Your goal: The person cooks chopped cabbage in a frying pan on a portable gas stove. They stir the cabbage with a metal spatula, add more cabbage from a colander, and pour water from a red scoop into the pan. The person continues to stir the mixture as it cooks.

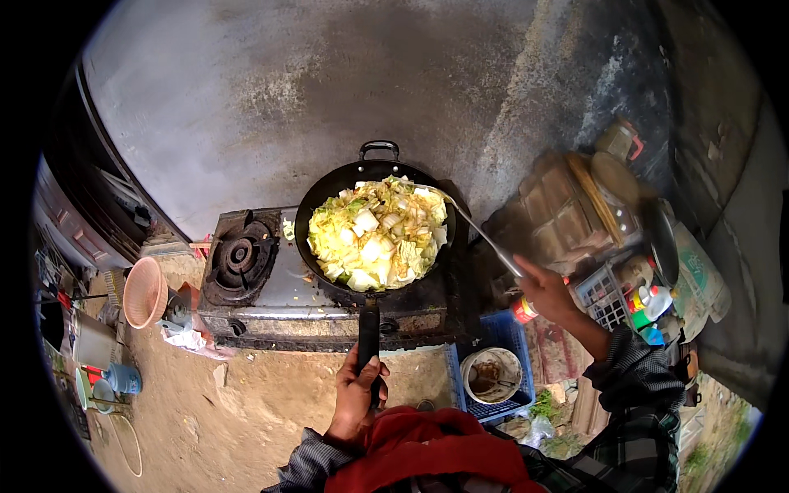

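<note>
A black wok (pixel 306 246) heaped with chopped cabbage (pixel 374 234) sits over the right side of a two-burner gas stove (pixel 320 304). My left hand (pixel 355 394) is closed round the wok's long black handle. From the right, my right hand (pixel 544 289) grips the end of a long metal cooking utensil (pixel 485 234), perhaps a spatula. Its shaft slants up and left into the far right part of the cabbage, where the working end is hidden. A few cabbage bits (pixel 288 228) lie on the stove top beside the wok.
The bare left burner (pixel 241 256) is beside the wok, with a pink basket (pixel 145 292) farther left. A blue crate (pixel 516 333) holding a dirty white bucket (pixel 491 375) stands near right. Bottles (pixel 653 304) and bricks (pixel 567 205) crowd the right; a grey wall (pixel 370 82) rises behind.
</note>
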A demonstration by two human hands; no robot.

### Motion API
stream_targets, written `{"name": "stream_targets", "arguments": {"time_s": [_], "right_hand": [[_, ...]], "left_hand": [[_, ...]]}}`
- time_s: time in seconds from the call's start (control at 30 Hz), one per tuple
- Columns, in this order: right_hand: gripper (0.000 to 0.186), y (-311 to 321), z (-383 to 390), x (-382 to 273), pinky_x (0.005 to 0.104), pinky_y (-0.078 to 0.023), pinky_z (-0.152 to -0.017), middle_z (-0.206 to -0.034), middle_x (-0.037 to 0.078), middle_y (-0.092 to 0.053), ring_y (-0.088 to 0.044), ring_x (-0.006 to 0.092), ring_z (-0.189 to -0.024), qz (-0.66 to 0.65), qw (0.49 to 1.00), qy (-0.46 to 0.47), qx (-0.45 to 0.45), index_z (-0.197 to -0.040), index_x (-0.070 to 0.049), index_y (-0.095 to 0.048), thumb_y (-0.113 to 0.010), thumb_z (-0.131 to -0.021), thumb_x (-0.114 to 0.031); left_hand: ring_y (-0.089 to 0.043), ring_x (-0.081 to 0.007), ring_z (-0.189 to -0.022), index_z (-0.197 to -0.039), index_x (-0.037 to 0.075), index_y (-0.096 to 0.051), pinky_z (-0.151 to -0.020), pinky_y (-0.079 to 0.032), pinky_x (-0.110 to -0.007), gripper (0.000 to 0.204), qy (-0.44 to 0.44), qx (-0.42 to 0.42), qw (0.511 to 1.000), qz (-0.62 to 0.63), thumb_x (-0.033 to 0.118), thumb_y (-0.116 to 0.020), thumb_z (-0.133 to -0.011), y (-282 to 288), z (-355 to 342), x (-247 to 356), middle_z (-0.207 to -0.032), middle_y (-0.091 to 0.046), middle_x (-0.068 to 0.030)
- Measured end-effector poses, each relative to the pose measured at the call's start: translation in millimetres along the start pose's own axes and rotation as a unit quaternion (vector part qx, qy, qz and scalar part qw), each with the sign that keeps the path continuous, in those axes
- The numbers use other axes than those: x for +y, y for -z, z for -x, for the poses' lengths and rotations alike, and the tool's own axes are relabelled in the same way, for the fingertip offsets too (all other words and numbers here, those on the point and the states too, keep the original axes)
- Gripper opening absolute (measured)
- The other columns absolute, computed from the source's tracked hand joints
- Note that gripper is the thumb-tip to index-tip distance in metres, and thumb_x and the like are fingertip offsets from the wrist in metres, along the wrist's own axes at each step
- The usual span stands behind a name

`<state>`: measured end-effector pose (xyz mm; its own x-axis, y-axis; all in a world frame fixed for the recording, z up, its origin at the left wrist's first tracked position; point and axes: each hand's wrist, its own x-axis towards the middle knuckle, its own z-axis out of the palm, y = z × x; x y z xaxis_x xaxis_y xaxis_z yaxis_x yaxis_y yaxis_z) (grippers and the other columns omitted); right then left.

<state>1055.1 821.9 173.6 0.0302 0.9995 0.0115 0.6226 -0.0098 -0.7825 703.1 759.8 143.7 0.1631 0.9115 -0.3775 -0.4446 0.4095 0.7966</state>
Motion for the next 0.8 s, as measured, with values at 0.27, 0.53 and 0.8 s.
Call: {"name": "stream_targets", "arguments": {"time_s": [0.27,0.53,0.8], "right_hand": [[0.053,-93.6,41.8,-17.7,0.0244,-0.038,-0.051,-0.067,0.0,-0.045,-0.039,0.0068,-0.056,-0.223,0.973,-0.065,-0.005,-0.14,-0.008,-0.028,-0.048,-0.09,-0.009],[0.064,-91.3,-1.6,-43.5,0.0311,-0.034,-0.046,-0.069,0.0,-0.045,-0.035,0.008,-0.053,-0.272,0.941,-0.173,-0.103,-0.144,-0.013,-0.016,-0.052,-0.09,-0.014],[0.049,44.5,13.7,-114.0,0.0304,-0.045,-0.072,-0.108,0.015,-0.061,-0.06,0.0188,-0.076,0.16,0.986,-0.008,-0.052,-0.132,-0.015,-0.043,-0.053,-0.084,-0.018]], "left_hand": [[-0.047,-0.01,-0.041,-0.122,0.006,-0.04,-0.034,-0.037,-0.023,0.032,-0.008,-0.01,1.0,-0.004,0.012,-0.048,-0.092,1.7,-1.6,-3.4,-0.073,-0.054,-0.0056],[-0.049,-0.0105,-0.042,-0.115,0.006,-0.043,-0.034,-0.038,-0.023,0.025,-0.012,-0.025,1.0,-0.009,0.012,-0.047,-0.092,0.3,-3.2,-2.6,-0.073,-0.054,-0.0061],[-0.05,-0.0103,-0.043,-0.115,0.006,-0.044,-0.035,-0.039,-0.023,0.024,-0.007,-0.024,0.999,0.022,0.012,-0.048,-0.092,4.9,-2.8,-4.2,-0.076,-0.055,-0.0068]]}}
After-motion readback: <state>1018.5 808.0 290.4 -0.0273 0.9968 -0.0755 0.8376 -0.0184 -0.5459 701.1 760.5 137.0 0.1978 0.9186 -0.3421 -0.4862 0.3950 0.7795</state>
